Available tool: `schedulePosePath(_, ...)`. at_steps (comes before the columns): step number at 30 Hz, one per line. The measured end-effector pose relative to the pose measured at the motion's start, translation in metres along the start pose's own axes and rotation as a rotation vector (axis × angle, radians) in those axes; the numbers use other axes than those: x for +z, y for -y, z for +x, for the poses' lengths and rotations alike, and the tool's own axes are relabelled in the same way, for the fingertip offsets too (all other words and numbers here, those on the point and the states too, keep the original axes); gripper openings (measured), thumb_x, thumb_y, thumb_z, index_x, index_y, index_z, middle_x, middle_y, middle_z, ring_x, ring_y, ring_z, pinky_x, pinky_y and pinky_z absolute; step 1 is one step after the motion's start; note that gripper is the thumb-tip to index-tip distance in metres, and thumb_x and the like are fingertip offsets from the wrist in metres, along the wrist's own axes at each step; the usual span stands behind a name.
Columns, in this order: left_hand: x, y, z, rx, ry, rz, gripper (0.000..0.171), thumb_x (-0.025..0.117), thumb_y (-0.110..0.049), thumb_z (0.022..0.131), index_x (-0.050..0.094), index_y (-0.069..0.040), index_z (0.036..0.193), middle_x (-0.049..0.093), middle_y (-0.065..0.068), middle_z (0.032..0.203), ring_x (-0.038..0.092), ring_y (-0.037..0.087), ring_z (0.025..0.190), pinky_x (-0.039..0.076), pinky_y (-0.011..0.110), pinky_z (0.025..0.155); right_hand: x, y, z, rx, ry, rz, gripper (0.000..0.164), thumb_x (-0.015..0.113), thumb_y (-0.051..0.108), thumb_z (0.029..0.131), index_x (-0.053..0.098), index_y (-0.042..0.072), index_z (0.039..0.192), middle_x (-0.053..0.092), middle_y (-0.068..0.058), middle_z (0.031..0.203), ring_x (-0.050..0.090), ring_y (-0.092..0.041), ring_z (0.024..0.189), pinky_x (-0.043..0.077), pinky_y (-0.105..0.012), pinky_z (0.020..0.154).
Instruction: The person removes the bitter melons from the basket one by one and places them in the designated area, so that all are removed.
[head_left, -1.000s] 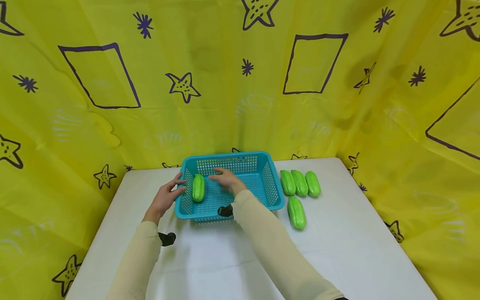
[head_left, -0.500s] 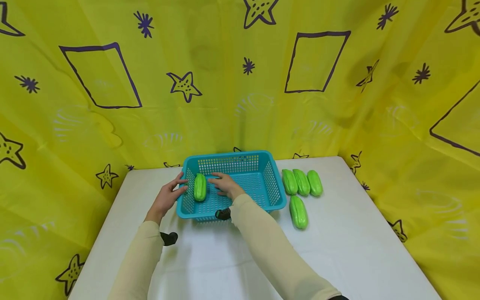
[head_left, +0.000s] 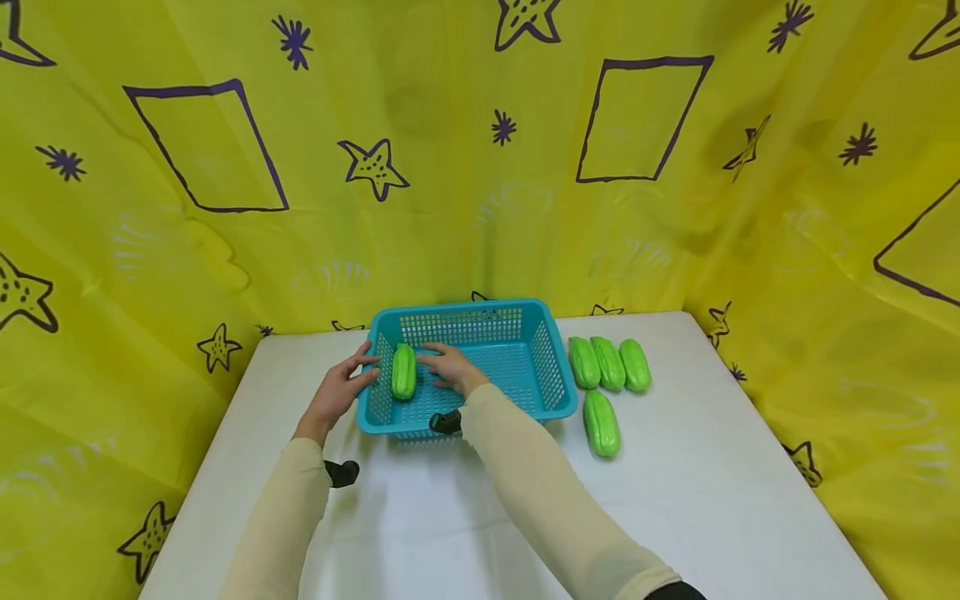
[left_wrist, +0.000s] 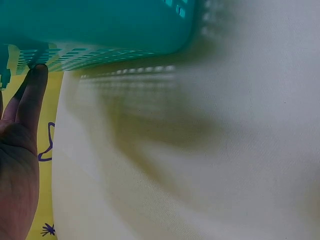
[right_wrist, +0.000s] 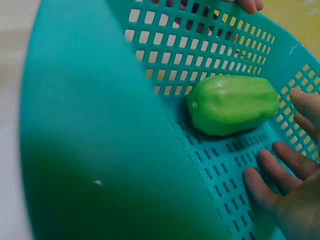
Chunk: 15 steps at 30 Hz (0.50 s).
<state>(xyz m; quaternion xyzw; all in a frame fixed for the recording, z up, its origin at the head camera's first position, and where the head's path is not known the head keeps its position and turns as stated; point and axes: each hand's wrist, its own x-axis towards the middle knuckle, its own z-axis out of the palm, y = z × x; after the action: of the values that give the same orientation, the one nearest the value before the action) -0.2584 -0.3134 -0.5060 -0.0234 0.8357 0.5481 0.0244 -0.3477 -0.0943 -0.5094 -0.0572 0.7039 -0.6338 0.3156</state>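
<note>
A light-green, ridged, oblong fruit or vegetable (head_left: 403, 372) lies in the left end of a turquoise plastic basket (head_left: 558, 367). My left hand (head_left: 339, 396) holds the basket's left side: some fingertips reach over the rim, while in the left wrist view other fingers (left_wrist: 34, 97) touch the wall from outside. Inside the basket, just right of the green piece, is my right hand (head_left: 453, 368) with its fingers spread and extended. A gap separates those fingers from the green piece (right_wrist: 232, 104) in the right wrist view, and they hold nothing.
Right of the basket, three similar green pieces (head_left: 609, 364) lie side by side on the white table (head_left: 720, 483). A fourth piece (head_left: 602, 423) lies in front of them. Yellow patterned curtains (head_left: 442, 242) close in the back and sides.
The right hand has shifted slightly left, closer to the green piece in the basket. The left hand stays on the basket's side, and the whole head view has drifted a little.
</note>
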Motion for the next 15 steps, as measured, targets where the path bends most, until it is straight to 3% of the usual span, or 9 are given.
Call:
schedulePosePath(7, 0.002, -0.002, -0.001, -0.012, -0.001, -0.01, 0.045, 0.057, -0.03, 0.1, 0.054, -0.004, 0.137, 0.016, -0.006, 0.162, 0.009, 0.03, 0.149, 0.038, 0.052, 0.107, 0.002, 0.002, 0.004, 0.005, 0.02, -0.001, 0.051, 0.057, 0.027, 0.1, 0.043, 0.017, 0.149, 0.04, -0.016, 0.15, 0.043, -0.035, 0.134, 0.043, -0.051, 0.104)
schedulePosePath(15, 0.0, -0.001, -0.001, -0.017, -0.006, 0.009, 0.047, 0.058, -0.033, 0.1, 0.054, -0.006, 0.137, 0.016, -0.008, 0.162, 0.01, 0.031, 0.149, 0.038, 0.052, 0.107, 0.01, -0.005, 0.016, 0.034, 0.163, -0.042, 0.054, 0.062, 0.025, 0.098, 0.044, 0.024, 0.149, 0.038, -0.012, 0.153, 0.039, -0.033, 0.137, 0.044, -0.051, 0.103)
